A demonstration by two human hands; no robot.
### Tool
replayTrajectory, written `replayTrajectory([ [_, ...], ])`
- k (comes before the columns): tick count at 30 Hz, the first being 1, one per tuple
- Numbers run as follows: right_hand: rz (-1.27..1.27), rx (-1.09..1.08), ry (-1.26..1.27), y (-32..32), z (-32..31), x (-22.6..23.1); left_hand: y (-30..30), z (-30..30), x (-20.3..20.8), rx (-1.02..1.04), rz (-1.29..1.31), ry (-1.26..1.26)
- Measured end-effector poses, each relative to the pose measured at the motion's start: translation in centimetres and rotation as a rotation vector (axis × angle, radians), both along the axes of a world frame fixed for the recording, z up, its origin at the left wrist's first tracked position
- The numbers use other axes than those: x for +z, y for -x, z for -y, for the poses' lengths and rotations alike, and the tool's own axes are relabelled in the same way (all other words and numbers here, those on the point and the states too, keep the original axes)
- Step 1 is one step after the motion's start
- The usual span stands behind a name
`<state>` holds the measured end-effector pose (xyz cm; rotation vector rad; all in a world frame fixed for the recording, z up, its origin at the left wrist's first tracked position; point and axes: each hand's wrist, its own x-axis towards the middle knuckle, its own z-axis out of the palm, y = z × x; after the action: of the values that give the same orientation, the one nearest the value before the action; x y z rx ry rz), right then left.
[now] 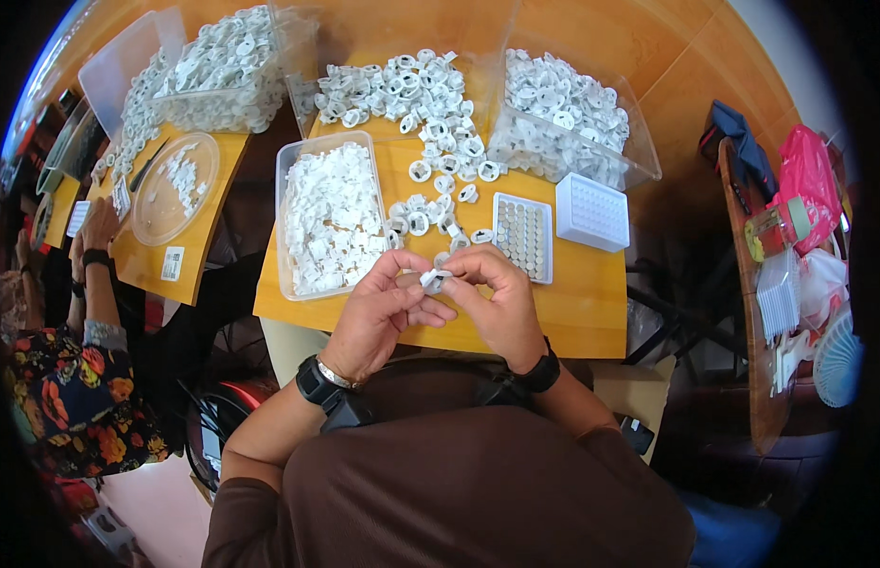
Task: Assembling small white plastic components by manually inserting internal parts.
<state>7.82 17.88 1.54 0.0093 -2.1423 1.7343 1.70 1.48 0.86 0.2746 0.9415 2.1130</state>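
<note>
Both hands meet above the table's front edge around a small white plastic part (434, 280) with a dark spot on it. My left hand (383, 298) pinches it from the left between thumb and fingers. From the right, my right hand (497, 298) grips the same part with thumb and fingertips. Just beyond the hands lie several loose round white parts (418, 223) with dark slots. Left of them stands a clear tub (281, 218) of small white plastic pieces. To the right sits a white tray (497, 222) holding rows of small round discs.
Behind is a heap of round white parts (392, 90), with a clear bin (639, 170) of more at right. A white block-shaped tray (591, 232) stands beside the disc tray. At left, another person's hands (101, 223) work at a second table (198, 256) with a round lid (146, 222).
</note>
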Motion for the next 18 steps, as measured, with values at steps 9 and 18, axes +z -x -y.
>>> replayTrajectory([
  [9,-0.027,0.079,-0.515,-0.9,-0.7,2.2,0.4,0.5,-0.1,-0.099,-0.084,0.204],
  [18,-0.168,-0.08,-0.584,-0.6,-1.2,3.1,0.2,0.4,-1.7,-0.171,0.016,0.036],
])
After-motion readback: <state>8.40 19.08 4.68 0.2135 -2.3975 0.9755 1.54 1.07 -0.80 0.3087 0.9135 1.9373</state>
